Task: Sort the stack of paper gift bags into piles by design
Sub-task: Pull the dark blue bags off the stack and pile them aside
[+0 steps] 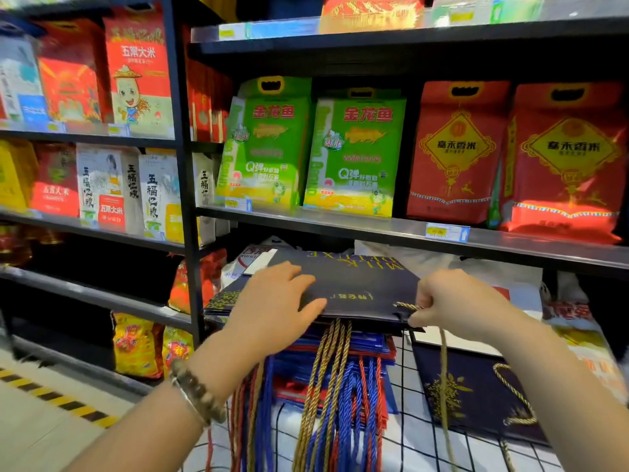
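Left hand (272,301) lies flat-fingered on the top navy bag (357,281) while right hand (456,301) pinches its gold cord (406,305); one separate navy bag (459,386) lies beside the mixed stack (367,342), seemingly largely unsorted.

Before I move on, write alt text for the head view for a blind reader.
A person's left hand presses flat on a navy gift bag topping a stack of blue and red bags, while the right hand pinches its gold rope handle. Another navy bag lies to the right; rice bags fill the shelves above.
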The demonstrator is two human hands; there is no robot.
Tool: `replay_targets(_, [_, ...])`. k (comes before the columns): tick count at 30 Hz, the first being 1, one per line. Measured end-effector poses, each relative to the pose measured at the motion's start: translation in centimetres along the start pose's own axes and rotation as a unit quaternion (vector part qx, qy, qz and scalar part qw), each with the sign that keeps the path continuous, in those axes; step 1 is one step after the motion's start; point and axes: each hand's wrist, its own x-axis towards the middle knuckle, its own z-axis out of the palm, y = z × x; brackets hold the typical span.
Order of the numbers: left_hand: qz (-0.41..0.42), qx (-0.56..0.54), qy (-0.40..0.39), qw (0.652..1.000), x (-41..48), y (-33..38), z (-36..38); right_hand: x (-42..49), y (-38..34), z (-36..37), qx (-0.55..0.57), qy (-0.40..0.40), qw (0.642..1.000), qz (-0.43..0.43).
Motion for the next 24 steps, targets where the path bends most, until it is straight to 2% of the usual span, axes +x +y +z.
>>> replay_targets(2, [-0.046,-0.006,-0.148,0.988,-0.1,-0.6,0.5,0.0,0.6,-0.4,0.115,-0.053,0.992,0.001])
replay_targets(3, [-0.049,-0.007,-0.171,0.984,-0.3,-0.5,0.8,0.0,0.7,-0.6,0.207,-0.069,0.976,0.007])
replay_targets(5, [-0.046,-0.01,-0.173,0.984,-0.7,-0.1,1.2,-0.3,0.2,-0.8,0.406,-0.088,0.91,0.012])
replay_targets(6, [-0.046,-0.012,-0.166,0.985,-0.8,0.2,1.1,-0.3,-0.3,-0.7,0.505,-0.093,0.858,0.015])
replay_targets(7, [-0.045,-0.018,-0.151,0.987,-0.7,0.3,1.2,-0.2,-1.1,-0.5,0.604,-0.098,0.79,0.025])
replay_targets(10, [-0.047,-0.062,-0.115,0.99,-0.8,0.8,0.3,0.1,-3.8,0.3,0.825,-0.12,0.548,0.067])
replay_targets(11, [-0.055,-0.095,-0.109,0.988,-0.8,1.0,-0.3,0.3,-4.8,0.6,0.861,-0.127,0.489,0.066])
replay_targets(12, [-0.068,-0.161,-0.109,0.979,-0.6,0.8,-0.4,0.4,-5.8,0.8,0.878,-0.134,0.456,0.059])
replay_targets(13, [-0.088,-0.238,-0.11,0.961,-0.4,0.8,-1.0,0.7,-6.6,1.1,0.882,-0.139,0.447,0.051])
replay_targets(15, [-0.136,-0.401,-0.148,0.894,1.0,0.8,-1.1,1.3,-8.1,1.2,0.88,-0.139,0.453,0.037])
replay_targets(16, [-0.16,-0.445,-0.172,0.864,1.2,0.7,-0.9,1.7,-8.6,1.0,0.884,-0.134,0.447,0.032])
replay_targets(18, [-0.152,-0.421,-0.22,0.867,1.4,0.3,-1.0,2.6,-9.1,0.5,0.9,-0.116,0.419,0.025])
replay_targets(19, [-0.132,-0.405,-0.208,0.88,1.0,0.0,-0.9,3.0,-9.1,0.2,0.906,-0.103,0.409,0.022])
replay_targets(20, [-0.098,-0.395,-0.182,0.895,0.8,-0.1,-0.9,3.3,-9.0,0.0,0.905,-0.088,0.415,0.019])
replay_targets(21, [-0.076,-0.381,-0.163,0.907,0.3,0.0,-1.5,3.6,-8.9,-0.2,0.893,-0.074,0.444,0.017])
replay_targets(22, [-0.072,-0.377,-0.138,0.913,0.1,-0.3,-1.8,3.8,-8.6,-0.3,0.866,-0.06,0.496,0.017])
replay_targets(24, [-0.092,-0.384,-0.097,0.913,0.5,-0.3,-2.7,3.9,-7.9,-0.4,0.765,-0.046,0.642,0.022])
